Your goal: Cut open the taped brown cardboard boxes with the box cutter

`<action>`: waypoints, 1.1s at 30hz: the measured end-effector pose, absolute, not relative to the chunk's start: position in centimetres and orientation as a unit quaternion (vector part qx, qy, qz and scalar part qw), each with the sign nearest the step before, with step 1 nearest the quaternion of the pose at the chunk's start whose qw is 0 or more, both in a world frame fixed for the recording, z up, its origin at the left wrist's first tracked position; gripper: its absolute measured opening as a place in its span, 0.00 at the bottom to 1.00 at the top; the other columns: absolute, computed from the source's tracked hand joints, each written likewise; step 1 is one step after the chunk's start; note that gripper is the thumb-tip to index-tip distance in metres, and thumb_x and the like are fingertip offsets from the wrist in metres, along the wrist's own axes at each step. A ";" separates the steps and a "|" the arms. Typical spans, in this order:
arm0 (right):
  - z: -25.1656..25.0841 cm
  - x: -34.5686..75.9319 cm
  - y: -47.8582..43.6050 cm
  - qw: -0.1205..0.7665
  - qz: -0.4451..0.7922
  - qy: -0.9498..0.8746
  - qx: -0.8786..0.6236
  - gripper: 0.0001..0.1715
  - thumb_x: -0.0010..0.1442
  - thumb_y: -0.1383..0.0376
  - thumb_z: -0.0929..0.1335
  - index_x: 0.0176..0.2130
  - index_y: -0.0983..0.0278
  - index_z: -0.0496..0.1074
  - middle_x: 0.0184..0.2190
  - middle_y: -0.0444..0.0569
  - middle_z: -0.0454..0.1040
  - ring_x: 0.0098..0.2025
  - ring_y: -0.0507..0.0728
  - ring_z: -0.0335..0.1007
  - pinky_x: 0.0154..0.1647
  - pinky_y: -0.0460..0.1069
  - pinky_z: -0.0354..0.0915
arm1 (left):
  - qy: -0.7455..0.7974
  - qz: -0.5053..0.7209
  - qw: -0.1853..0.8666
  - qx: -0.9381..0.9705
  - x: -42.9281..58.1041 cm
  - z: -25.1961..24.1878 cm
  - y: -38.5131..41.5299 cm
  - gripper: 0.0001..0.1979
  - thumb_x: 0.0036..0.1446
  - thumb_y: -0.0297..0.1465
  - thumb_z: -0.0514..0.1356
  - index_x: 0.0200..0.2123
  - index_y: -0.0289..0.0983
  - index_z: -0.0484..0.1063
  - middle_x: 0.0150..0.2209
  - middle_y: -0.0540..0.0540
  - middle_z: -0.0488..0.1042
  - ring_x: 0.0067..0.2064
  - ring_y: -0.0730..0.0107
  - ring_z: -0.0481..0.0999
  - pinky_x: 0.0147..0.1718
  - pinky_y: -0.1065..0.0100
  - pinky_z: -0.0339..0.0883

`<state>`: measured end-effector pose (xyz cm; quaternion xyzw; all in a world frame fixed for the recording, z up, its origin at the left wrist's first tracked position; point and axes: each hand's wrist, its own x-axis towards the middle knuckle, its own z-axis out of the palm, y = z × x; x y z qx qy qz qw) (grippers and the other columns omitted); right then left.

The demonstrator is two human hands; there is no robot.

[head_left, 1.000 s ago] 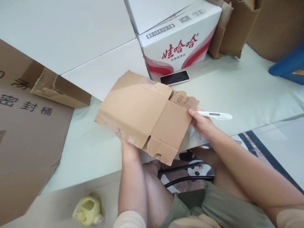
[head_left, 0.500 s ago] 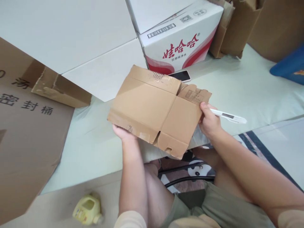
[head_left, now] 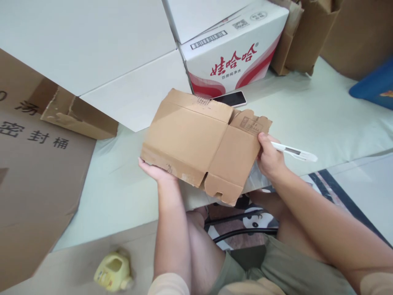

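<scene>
An unfolded piece of cardboard [head_left: 187, 131], creased and with slotted flaps, is held up over the table's front edge. My left hand [head_left: 158, 172] supports its lower left edge from beneath, most of the fingers hidden under it and one tip showing at the corner. Gripping the right edge, my right hand [head_left: 270, 155] has its thumb on top. That same hand also holds a white box cutter [head_left: 296, 151], whose body sticks out to the right, away from the cardboard. Just behind the cardboard, a dark-screened phone [head_left: 231, 98] lies partly covered.
White cartons [head_left: 132, 88] stand at the back left, beside a red-and-white water carton [head_left: 233, 65]. A large brown box [head_left: 46, 184] fills the left side. Brown cardboard [head_left: 307, 37] and a blue object [head_left: 374, 88] are at the right rear. A yellow jug [head_left: 112, 272] is on the floor.
The cardboard has shifted slightly, its upper left edge lower, uncovering more of the phone. My left hand has slid a little to the left along the lower edge.
</scene>
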<state>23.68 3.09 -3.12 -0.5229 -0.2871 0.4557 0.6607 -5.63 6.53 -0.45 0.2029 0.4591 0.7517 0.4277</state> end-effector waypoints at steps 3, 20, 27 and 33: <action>-3.3 23.7 3.1 0.665 0.456 -0.280 -0.521 0.32 0.51 0.37 0.76 0.27 0.59 0.65 0.19 0.38 0.63 0.20 0.51 0.58 0.19 0.48 0.54 | 0.452 0.780 0.401 0.161 -4.9 0.3 6.2 0.28 0.62 0.55 0.50 0.46 0.42 0.78 0.49 0.42 0.82 0.58 0.56 0.78 0.48 0.66 0.77; -2.3 23.4 2.7 0.729 0.389 -0.262 -0.498 0.18 0.56 0.49 0.73 0.29 0.60 0.72 0.26 0.42 0.73 0.30 0.55 0.70 0.32 0.51 0.69 | 0.431 0.744 0.498 0.113 -4.8 -0.5 7.1 0.15 0.56 0.41 0.58 0.40 0.39 0.78 0.40 0.45 0.84 0.47 0.60 0.82 0.50 0.64 0.73; -0.5 24.0 3.9 0.822 0.323 -0.165 -0.440 0.12 0.58 0.55 0.69 0.31 0.61 0.69 0.27 0.41 0.72 0.27 0.49 0.68 0.29 0.45 0.70 | 0.386 0.686 0.610 0.088 -5.1 0.9 6.3 0.15 0.62 0.42 0.54 0.31 0.39 0.73 0.26 0.49 0.73 0.25 0.71 0.73 0.29 0.68 0.68; 0.7 27.1 5.3 0.830 0.323 -0.114 -0.440 0.21 0.65 0.47 0.68 0.34 0.59 0.63 0.20 0.34 0.62 0.13 0.44 0.44 0.08 0.44 0.39 | 0.383 0.685 0.617 0.064 -5.3 1.5 6.1 0.16 0.63 0.42 0.55 0.29 0.38 0.69 0.24 0.52 0.68 0.22 0.75 0.68 0.24 0.71 0.62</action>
